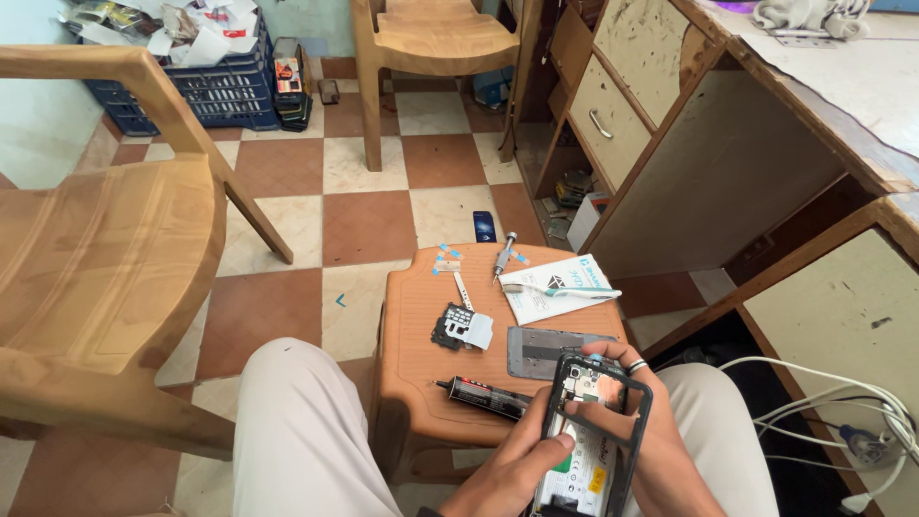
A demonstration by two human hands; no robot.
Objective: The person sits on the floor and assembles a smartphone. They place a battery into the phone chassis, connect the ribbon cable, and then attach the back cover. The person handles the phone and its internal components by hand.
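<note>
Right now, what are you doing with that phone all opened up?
A person sits at a small orange stool and holds an opened phone with its back off. The left hand grips its lower edge, and the right hand steadies the top. On the stool lie a black tube, a screwdriver, a toothbrush, a grey back cover and a small black inner plate.

A floor of brown and cream checkered tiles (pixel 364 225) lies in bright daylight. Two tan moulded plastic chairs (pixel 96 278) stand on it, near a worn cream wooden desk (pixel 689 163) with drawers. A dark blue plastic crate (pixel 225 91) of papers sits against the pale wall (pixel 38 115).
</note>
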